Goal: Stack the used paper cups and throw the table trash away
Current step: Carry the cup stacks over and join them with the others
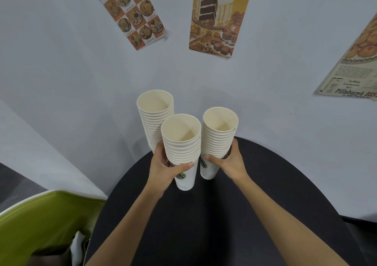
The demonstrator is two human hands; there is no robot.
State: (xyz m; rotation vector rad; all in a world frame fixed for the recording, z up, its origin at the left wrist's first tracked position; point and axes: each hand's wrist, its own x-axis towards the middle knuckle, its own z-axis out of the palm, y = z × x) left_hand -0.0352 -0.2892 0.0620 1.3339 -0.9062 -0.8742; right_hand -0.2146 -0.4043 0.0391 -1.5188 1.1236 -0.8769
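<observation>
The stacking is looking nearly done: the cups are standing in three tall nested stacks at the far side of the black table (pixel 224 214). The person's left hand (pixel 163 168) is gripping the middle stack (pixel 181 143) low down, and the right hand (pixel 229 160) is gripping the right stack (pixel 219 135) likewise. The rear stack (pixel 155 115) is standing free just behind. Merging them and binning trash seem to be remaining. Each top cup is showing an empty inside. Something white and crumpled (pixel 77 243) is lying on the green chair (pixel 40 221).
</observation>
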